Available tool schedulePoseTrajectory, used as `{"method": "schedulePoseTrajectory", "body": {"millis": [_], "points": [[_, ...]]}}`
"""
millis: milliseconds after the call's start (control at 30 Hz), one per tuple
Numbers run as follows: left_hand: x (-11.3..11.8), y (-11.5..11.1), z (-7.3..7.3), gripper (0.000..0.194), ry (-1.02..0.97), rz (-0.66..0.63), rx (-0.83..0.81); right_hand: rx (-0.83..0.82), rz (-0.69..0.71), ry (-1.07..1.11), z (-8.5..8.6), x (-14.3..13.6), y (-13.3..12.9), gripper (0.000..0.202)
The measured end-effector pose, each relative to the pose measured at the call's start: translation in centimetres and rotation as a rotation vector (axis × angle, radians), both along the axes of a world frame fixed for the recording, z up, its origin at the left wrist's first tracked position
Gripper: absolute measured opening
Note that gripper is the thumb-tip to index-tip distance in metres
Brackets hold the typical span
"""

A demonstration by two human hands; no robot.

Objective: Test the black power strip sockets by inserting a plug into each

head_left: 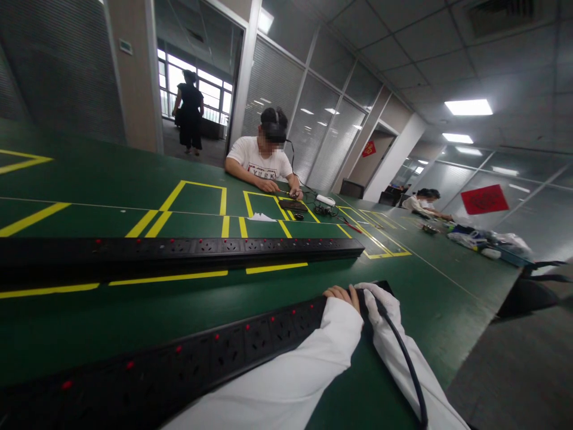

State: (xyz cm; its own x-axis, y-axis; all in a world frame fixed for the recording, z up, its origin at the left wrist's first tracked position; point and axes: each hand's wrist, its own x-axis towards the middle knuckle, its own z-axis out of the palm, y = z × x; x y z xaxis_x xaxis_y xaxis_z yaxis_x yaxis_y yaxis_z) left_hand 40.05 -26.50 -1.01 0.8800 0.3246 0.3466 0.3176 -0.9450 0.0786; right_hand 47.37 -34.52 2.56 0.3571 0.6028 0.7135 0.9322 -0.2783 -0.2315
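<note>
A long black power strip (pixel 244 337) with a row of sockets and red switches lies slantwise on the green table, nearest to me. My left hand (pixel 344 295), bare-fingered below a white sleeve, curls over the strip near its far right end. Beside it my right hand (pixel 384 300), in a white glove, wraps around that same end; its fingertips are mostly hidden. From between the hands a black cable (pixel 405 352) runs down over my right wrist and forearm. Farther back lies a second black power strip (pixel 268 248), parallel to the table's length and apart from my hands.
Yellow tape (pixel 168 279) marks outlines on the green table (pixel 447 322). Across it a person (pixel 264 158) in a white shirt handles small items near a phone (pixel 293 205) and cables. Plastic bags and a blue bin (pixel 514 257) stand at the right edge, near a black chair (pixel 532 292).
</note>
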Motion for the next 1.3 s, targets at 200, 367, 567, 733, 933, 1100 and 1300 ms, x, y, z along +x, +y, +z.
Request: {"method": "schedulePoseTrajectory", "body": {"millis": [200,367,567,733,933,1100,1300], "points": [[-0.14,0.0,0.09,0.063,-0.011,0.0,-0.003,-0.008,0.004,-0.002,0.02,0.04,-0.02,0.037],[-0.11,-0.01,0.06,0.061,-0.012,-0.002,-0.004,-0.007,0.002,-0.01,0.01,0.04,-0.04,0.035],[-0.07,-0.03,0.07,0.062,-0.011,-0.002,-0.004,-0.009,0.0,-0.004,0.06,-0.08,-0.05,0.036],[-0.12,0.01,0.11,0.061,-0.007,-0.005,-0.005,-0.006,0.0,0.016,0.06,-0.15,-0.01,0.037],[-0.31,0.01,0.28,0.061,-0.005,-0.003,0.001,-0.003,-0.009,0.029,0.08,-0.18,0.0,0.039],[-0.36,0.01,0.34,0.063,-0.005,-0.001,0.006,0.009,-0.01,0.017,0.04,-0.19,0.03,0.041],[-0.37,-0.03,0.35,0.061,-0.009,0.006,0.003,0.014,-0.011,0.015,0.07,-0.22,0.05,0.037]]}}
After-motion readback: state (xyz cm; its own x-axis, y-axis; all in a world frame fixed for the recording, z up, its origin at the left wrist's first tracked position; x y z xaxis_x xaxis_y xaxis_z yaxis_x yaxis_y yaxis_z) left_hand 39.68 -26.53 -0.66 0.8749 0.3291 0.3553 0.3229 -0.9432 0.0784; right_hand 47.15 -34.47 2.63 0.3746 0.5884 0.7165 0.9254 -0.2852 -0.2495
